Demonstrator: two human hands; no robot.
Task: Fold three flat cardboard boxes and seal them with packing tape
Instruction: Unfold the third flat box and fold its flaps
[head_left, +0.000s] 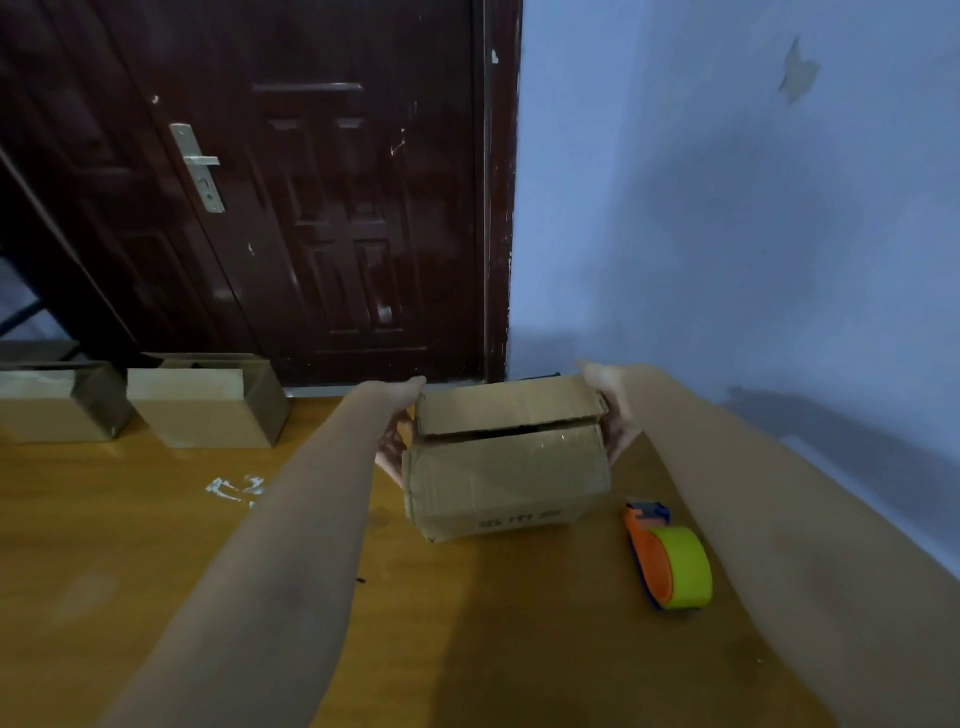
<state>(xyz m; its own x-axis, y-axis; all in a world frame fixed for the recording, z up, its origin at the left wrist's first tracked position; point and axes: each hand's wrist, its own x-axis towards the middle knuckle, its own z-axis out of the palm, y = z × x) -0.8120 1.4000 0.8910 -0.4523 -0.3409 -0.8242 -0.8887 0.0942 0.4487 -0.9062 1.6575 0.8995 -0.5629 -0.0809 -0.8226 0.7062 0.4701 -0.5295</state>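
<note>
Our left grip (396, 434) and right grip (613, 415) clasp the box (506, 470) by its two ends, fingers curled round the sides, its top flap not quite closed. It sits mid-table (467, 623). At far left we see two more boxes (57, 402) (208, 402); the tape dispenser (667, 558) lies just right of the held box.

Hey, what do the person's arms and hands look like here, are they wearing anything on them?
Both forearms are bare as far up as the head view shows: no sleeves in sight. The left hand and right hand wear no gloves, and no watch, bracelet or ring can be made out. The dim light and blur would hide small details.
</note>
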